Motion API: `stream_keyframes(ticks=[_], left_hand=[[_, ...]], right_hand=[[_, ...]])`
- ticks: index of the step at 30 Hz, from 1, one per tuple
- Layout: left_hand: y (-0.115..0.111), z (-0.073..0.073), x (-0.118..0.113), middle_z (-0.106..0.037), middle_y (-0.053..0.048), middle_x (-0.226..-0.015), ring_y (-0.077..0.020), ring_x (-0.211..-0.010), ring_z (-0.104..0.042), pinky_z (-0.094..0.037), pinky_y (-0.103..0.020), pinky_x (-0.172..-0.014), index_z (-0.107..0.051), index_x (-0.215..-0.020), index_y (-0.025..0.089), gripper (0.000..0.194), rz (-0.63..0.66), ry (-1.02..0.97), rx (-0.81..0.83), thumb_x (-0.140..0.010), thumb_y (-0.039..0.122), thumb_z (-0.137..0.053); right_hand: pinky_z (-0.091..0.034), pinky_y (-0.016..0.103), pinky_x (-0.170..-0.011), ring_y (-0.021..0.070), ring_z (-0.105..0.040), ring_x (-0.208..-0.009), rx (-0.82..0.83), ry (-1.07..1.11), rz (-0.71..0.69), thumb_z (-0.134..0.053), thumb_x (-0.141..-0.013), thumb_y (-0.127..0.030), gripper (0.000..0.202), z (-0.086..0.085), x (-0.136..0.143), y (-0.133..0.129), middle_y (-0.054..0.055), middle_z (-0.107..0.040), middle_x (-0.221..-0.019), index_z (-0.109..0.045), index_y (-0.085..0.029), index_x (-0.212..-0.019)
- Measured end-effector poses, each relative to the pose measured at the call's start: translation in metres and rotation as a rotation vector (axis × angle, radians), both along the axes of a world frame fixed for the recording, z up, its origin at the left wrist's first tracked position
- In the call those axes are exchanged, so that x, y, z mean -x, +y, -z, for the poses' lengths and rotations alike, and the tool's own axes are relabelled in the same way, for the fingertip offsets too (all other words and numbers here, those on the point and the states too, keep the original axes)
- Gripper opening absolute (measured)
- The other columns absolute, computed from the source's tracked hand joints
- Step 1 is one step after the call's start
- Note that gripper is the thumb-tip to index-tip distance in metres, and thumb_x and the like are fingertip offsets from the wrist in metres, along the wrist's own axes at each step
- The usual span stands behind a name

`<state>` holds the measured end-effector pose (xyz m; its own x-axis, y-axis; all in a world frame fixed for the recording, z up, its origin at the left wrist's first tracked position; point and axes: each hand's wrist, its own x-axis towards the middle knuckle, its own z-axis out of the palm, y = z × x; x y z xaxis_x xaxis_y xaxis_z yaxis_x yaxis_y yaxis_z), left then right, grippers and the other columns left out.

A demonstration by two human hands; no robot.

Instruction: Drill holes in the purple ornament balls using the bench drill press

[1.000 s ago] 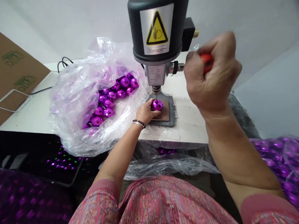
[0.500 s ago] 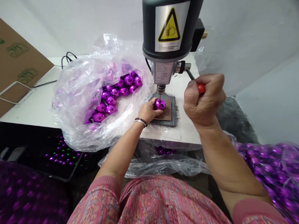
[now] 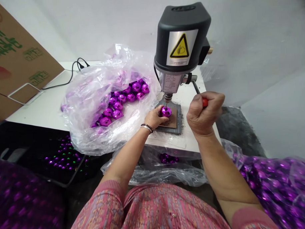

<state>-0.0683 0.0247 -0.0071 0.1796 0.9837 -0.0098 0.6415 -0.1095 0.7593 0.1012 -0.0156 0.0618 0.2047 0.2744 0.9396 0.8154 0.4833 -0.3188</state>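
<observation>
At a white table (image 3: 51, 108) before a pale wall (image 3: 109, 22), the left hand (image 3: 154, 117) pinches one purple ball (image 3: 165, 112) beneath the drill (image 3: 184, 48); the right hand (image 3: 205, 114) grips the lever (image 3: 196, 87). That ball looks partway done; whether the bag's (image 3: 135, 123) other balls (image 3: 118, 106) are, I can't tell.

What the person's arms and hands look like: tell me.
The left hand and right hand are gloveless. The left wears a dark beaded bracelet and a silvery bracelet; the right, none. Pink patterned sleeves end in plain pink cuffs.
</observation>
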Motion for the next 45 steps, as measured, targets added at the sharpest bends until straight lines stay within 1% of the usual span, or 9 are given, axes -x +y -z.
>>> stream_keyframes(ticks=[9,13,17,24,27,31,32,40,45], left_hand=[[-0.002,0.001,-0.001,-0.074,-0.003,-0.104,-0.0219,-0.091,-0.067,-0.052,-0.031,-0.084,-0.061,-0.135,0.022,0.070,0.014,-0.009,0.005,-0.068,0.033,-0.081],[-0.005,-0.002,-0.003,-0.073,-0.002,-0.106,-0.0192,-0.091,-0.066,-0.052,-0.030,-0.084,-0.062,-0.131,0.020,0.065,-0.002,-0.067,0.009,-0.069,0.029,-0.079],[-0.029,-0.010,0.013,-0.072,-0.005,-0.108,-0.0182,-0.091,-0.067,-0.053,-0.030,-0.085,-0.060,-0.130,0.016,0.061,0.008,-0.164,0.026,-0.072,0.030,-0.074],[-0.095,-0.035,0.079,-0.066,-0.012,-0.133,-0.0150,-0.085,-0.068,-0.054,-0.028,-0.082,-0.049,-0.146,0.020,0.081,0.576,0.037,0.132,-0.068,0.019,-0.069],[-0.083,-0.054,0.107,-0.070,-0.008,-0.125,-0.0107,-0.071,-0.064,-0.053,-0.026,-0.074,-0.050,-0.145,0.023,0.067,0.379,0.094,0.101,-0.080,0.024,-0.062],[-0.034,-0.068,0.143,-0.074,-0.009,-0.108,-0.0197,-0.090,-0.067,-0.050,-0.033,-0.089,-0.067,-0.115,0.020,0.030,-0.272,0.446,-0.013,-0.091,0.019,-0.048],[-0.022,-0.066,0.151,-0.073,-0.012,-0.105,-0.0244,-0.097,-0.067,-0.049,-0.037,-0.093,-0.067,-0.109,0.018,0.025,-0.334,0.499,0.006,-0.090,0.017,-0.050],[-0.002,-0.027,0.161,-0.069,-0.021,-0.103,-0.0350,-0.101,-0.066,-0.049,-0.043,-0.088,-0.064,-0.101,0.012,0.041,-0.368,0.646,0.183,-0.086,0.050,-0.062],[-0.015,-0.039,0.138,-0.071,-0.013,-0.106,-0.0285,-0.100,-0.067,-0.050,-0.038,-0.088,-0.063,-0.113,0.017,0.045,-0.380,0.324,0.030,-0.077,0.042,-0.073]], right_hand=[[-0.040,0.022,-0.061,0.0069,-0.046,-0.063,-0.063,0.012,-0.057,-0.045,-0.094,-0.028,0.015,0.003,0.004,-0.001,-0.001,-0.047,-0.070,-0.047,-0.017,-0.085],[-0.039,0.019,-0.065,0.0041,-0.044,-0.064,0.020,0.040,-0.061,-0.044,-0.097,-0.034,0.023,-0.040,-0.001,0.006,-0.002,-0.046,-0.071,-0.048,-0.015,-0.085],[-0.035,0.020,-0.073,0.0014,-0.037,-0.067,0.307,0.168,-0.062,-0.045,-0.096,-0.030,0.023,-0.087,-0.005,0.016,-0.004,-0.042,-0.071,-0.043,-0.014,-0.079],[-0.032,0.027,-0.077,0.0004,-0.036,-0.070,0.388,0.267,-0.076,-0.044,-0.090,-0.018,0.024,-0.102,0.002,0.011,-0.007,-0.038,-0.070,-0.034,-0.015,-0.069],[-0.031,0.030,-0.077,0.0004,-0.036,-0.071,0.375,0.275,-0.070,-0.045,-0.089,-0.017,0.027,-0.101,0.002,0.010,-0.008,-0.036,-0.069,-0.032,-0.014,-0.065],[-0.032,0.028,-0.075,-0.0002,-0.036,-0.071,0.335,0.264,-0.083,-0.047,-0.089,-0.018,0.025,-0.098,0.000,0.012,-0.008,-0.038,-0.069,-0.038,-0.012,-0.067],[-0.032,0.027,-0.074,-0.0004,-0.037,-0.070,0.320,0.259,-0.089,-0.048,-0.089,-0.019,0.023,-0.097,-0.001,0.013,-0.008,-0.039,-0.069,-0.040,-0.012,-0.068],[-0.033,0.021,-0.069,-0.0007,-0.040,-0.067,0.251,0.203,-0.123,-0.048,-0.093,-0.024,0.020,-0.087,-0.002,0.012,-0.007,-0.048,-0.072,-0.048,-0.013,-0.076],[-0.037,0.021,-0.073,0.0004,-0.047,-0.073,0.214,0.175,-0.165,-0.047,-0.093,-0.023,0.018,-0.082,-0.005,0.016,-0.004,-0.057,-0.082,-0.048,-0.012,-0.079]])
